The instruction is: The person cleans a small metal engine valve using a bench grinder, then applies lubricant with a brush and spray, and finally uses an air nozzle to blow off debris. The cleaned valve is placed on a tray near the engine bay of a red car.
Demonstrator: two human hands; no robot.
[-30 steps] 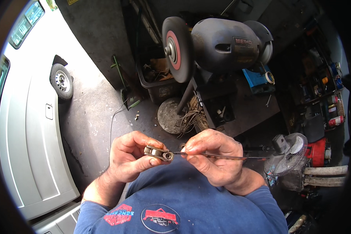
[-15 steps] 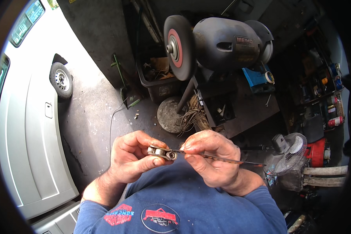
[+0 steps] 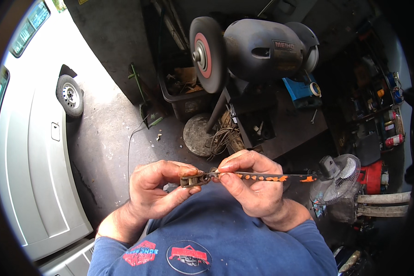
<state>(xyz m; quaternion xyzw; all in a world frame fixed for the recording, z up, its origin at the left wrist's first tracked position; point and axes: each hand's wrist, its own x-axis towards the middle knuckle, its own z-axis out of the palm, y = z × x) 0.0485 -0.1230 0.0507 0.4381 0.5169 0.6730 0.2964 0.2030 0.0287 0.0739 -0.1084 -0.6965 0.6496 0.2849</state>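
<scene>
Between the thumb and fingers of my left hand point(image 3: 149, 191) is a small metal part with a roller between two side plates point(image 3: 192, 180), perhaps a roller rocker arm. My right hand point(image 3: 257, 188) pinches a long, thin, dark strip with patchy orange paint point(image 3: 271, 177); its kind is unclear. The strip's free length points right, while its other end lies at the right end of the metal part. Fingertips hide part of that meeting point, so I cannot tell whether the strip goes into the part. Both hands are close together in front of my blue shirt point(image 3: 216, 234).
Ahead stands a bench grinder point(image 3: 262, 48) with a dark wheel at its left. Behind its pedestal is a bin point(image 3: 188, 103) of scraps. A metal bench point(image 3: 299, 133) and a fan point(image 3: 338, 179) are on the right. A light-coloured vehicle point(image 3: 32, 161) stands at the left.
The strip has rolled in my right hand, so its orange-patched flat face now shows. My left hand has tilted the metal part. Both hands stay together, and the view has shifted slightly.
</scene>
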